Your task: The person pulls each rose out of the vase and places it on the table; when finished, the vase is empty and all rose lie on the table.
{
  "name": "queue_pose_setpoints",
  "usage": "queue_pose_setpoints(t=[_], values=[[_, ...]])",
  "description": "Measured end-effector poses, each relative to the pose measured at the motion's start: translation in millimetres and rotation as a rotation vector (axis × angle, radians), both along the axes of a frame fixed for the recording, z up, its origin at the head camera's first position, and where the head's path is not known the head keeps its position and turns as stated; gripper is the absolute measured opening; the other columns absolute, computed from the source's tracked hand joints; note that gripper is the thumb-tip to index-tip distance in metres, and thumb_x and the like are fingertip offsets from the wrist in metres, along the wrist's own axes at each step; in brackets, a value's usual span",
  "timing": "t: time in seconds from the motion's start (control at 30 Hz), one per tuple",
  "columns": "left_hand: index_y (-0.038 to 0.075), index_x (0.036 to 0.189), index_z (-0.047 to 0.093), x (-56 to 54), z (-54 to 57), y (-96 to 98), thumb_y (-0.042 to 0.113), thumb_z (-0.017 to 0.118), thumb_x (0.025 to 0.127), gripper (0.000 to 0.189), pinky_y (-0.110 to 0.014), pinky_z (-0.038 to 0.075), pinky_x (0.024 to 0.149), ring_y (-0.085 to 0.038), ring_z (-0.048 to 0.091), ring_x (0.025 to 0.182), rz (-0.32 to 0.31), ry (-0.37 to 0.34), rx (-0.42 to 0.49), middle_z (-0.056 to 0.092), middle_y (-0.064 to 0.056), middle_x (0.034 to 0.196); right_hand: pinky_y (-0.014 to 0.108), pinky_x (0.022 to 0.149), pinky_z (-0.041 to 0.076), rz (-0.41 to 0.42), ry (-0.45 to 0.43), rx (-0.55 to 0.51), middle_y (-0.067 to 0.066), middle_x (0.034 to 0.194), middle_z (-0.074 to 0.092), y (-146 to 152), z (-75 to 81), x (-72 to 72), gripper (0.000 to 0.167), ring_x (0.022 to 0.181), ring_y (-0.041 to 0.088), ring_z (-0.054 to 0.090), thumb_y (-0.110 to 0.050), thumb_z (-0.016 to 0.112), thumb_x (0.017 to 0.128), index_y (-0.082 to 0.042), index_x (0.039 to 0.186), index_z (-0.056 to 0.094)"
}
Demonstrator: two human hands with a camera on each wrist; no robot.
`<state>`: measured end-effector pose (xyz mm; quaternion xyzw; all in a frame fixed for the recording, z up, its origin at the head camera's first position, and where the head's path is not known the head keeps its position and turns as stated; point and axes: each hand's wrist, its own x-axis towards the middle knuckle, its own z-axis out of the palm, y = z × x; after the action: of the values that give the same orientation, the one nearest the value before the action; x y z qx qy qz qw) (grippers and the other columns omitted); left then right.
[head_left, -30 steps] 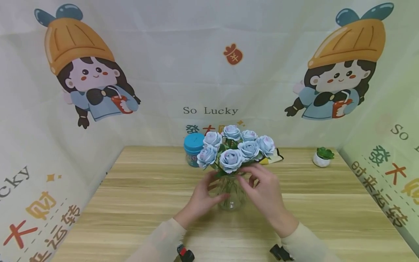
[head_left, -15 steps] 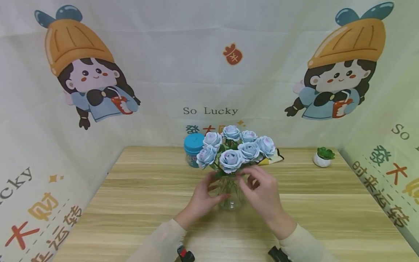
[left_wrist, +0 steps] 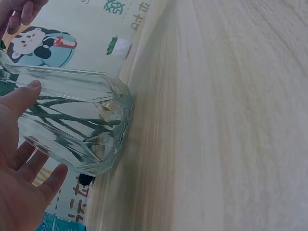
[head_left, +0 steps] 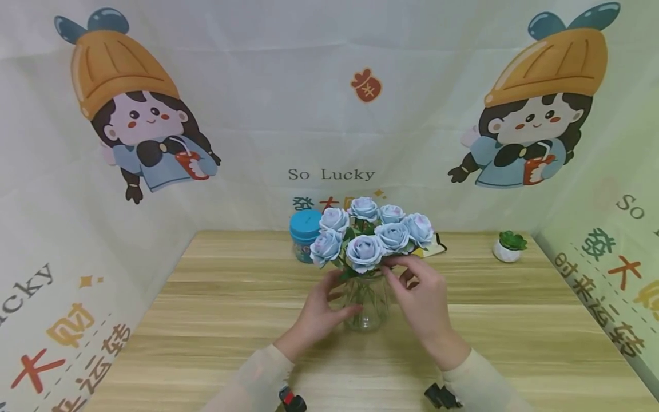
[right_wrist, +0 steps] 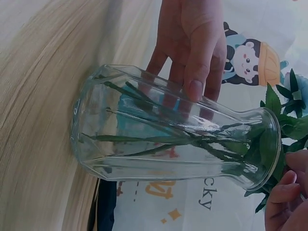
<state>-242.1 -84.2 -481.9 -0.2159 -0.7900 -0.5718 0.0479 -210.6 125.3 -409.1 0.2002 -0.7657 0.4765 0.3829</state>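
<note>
Blue artificial roses [head_left: 364,252] with green leaves stand in a clear faceted glass vase [head_left: 364,309] on the wooden table. Their crossed stems [right_wrist: 159,139] show through the glass. My left hand [head_left: 314,309] holds the vase's left side, thumb in front and fingers behind, as the left wrist view also shows. At the vase's mouth, my right hand [head_left: 424,297] has thumb and forefinger together just below the front right roses, at the leaves [right_wrist: 272,154]. It seems to pinch a rose there, though the exact spot between the fingertips is hidden.
Behind the roses on the left stands a jar with a blue lid [head_left: 305,226]. A yellow, white and black item [head_left: 432,246] lies partly hidden at the back. A small potted succulent [head_left: 508,247] sits at the back right. A printed cloth [head_left: 247,114] encloses the table [head_left: 231,286].
My right hand has shifted slightly right and up along the roses' underside. My left hand stays on the vase, and the vase has barely moved.
</note>
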Motion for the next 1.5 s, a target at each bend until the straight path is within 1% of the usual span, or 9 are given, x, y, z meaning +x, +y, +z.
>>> queue_pose_setpoints(t=[0.2,0.3,0.53,0.73,0.9,1.07,1.23,1.37,1.5], values=[[0.003,0.146,0.049,0.3,0.9,-1.0,0.011,0.086,0.084,0.072,-0.052,0.054,0.106,-0.037,0.057,0.135,0.013,-0.004,-0.012,0.060,-0.017,0.144,0.015,0.046,0.046,0.021,-0.001,0.038,0.003,0.087,0.078,-2,-1.8,-3.4,0.015,0.058,0.004,0.057,0.000,0.083,0.084,-0.010,0.095,0.079],[0.004,0.147,0.047,0.1,1.1,-0.8,0.013,0.086,0.085,0.074,-0.051,0.054,0.106,-0.036,0.056,0.136,0.010,0.000,-0.024,0.059,-0.017,0.146,0.016,0.047,0.048,0.037,-0.046,0.047,0.005,0.085,0.077,-3,-1.6,-3.4,0.015,0.060,0.004,0.058,0.002,0.083,0.082,-0.007,0.094,0.079],[0.008,0.149,0.047,0.0,1.0,-0.4,0.012,0.086,0.085,0.075,-0.050,0.054,0.107,-0.031,0.056,0.137,0.011,0.000,-0.030,0.058,-0.013,0.148,0.022,0.048,0.052,0.085,-0.212,0.026,0.008,0.084,0.077,-8,4.5,-2.1,0.014,0.062,0.003,0.059,0.000,0.081,0.083,-0.003,0.096,0.080],[0.008,0.148,0.047,-1.3,-1.1,-0.9,0.012,0.085,0.085,0.074,-0.049,0.054,0.107,-0.030,0.056,0.137,0.009,0.003,-0.032,0.058,-0.013,0.147,0.022,0.048,0.051,0.083,-0.262,0.006,0.008,0.083,0.077,-10,6.1,-3.6,0.013,0.060,0.003,0.058,-0.002,0.081,0.083,-0.004,0.096,0.079],[0.005,0.146,0.048,-1.0,-1.5,-1.0,0.012,0.085,0.085,0.072,-0.052,0.054,0.106,-0.034,0.057,0.135,0.003,0.009,-0.021,0.060,-0.015,0.145,0.020,0.047,0.048,0.067,-0.300,-0.024,0.008,0.074,0.072,-12,5.7,-4.6,0.014,0.060,0.004,0.056,0.000,0.080,0.083,-0.003,0.097,0.079],[0.006,0.147,0.048,-1.4,-2.1,-0.5,0.011,0.085,0.085,0.072,-0.052,0.053,0.107,-0.032,0.056,0.137,-0.006,0.000,-0.022,0.059,-0.014,0.147,0.018,0.047,0.047,0.052,-0.304,-0.028,0.007,0.070,0.069,-13,5.5,-6.0,0.014,0.059,0.004,0.055,0.002,0.078,0.082,-0.002,0.095,0.079],[0.006,0.148,0.048,-0.9,-1.7,-0.5,0.010,0.085,0.084,0.074,-0.050,0.054,0.108,-0.031,0.056,0.137,0.005,-0.006,-0.025,0.059,-0.013,0.147,0.018,0.048,0.045,0.044,-0.315,-0.038,0.007,0.068,0.068,-14,5.4,-7.6,0.015,0.057,0.004,0.053,0.002,0.080,0.079,-0.004,0.093,0.079],[0.005,0.148,0.047,-0.2,-1.1,-0.7,0.011,0.085,0.084,0.074,-0.051,0.054,0.107,-0.031,0.056,0.137,0.004,-0.007,-0.024,0.059,-0.014,0.147,0.018,0.046,0.041,0.064,-0.336,-0.103,0.005,0.061,0.062,-14,5.1,-7.2,0.015,0.053,0.004,0.050,0.002,0.081,0.078,-0.003,0.092,0.079],[0.004,0.146,0.048,-0.1,-0.5,-1.0,0.011,0.085,0.085,0.072,-0.054,0.053,0.107,-0.034,0.056,0.137,-0.008,0.007,-0.015,0.059,-0.016,0.147,0.018,0.044,0.040,0.084,-0.314,-0.162,0.004,0.058,0.059,-15,5.6,-6.3,0.015,0.050,0.005,0.048,0.002,0.081,0.081,-0.004,0.094,0.079]])
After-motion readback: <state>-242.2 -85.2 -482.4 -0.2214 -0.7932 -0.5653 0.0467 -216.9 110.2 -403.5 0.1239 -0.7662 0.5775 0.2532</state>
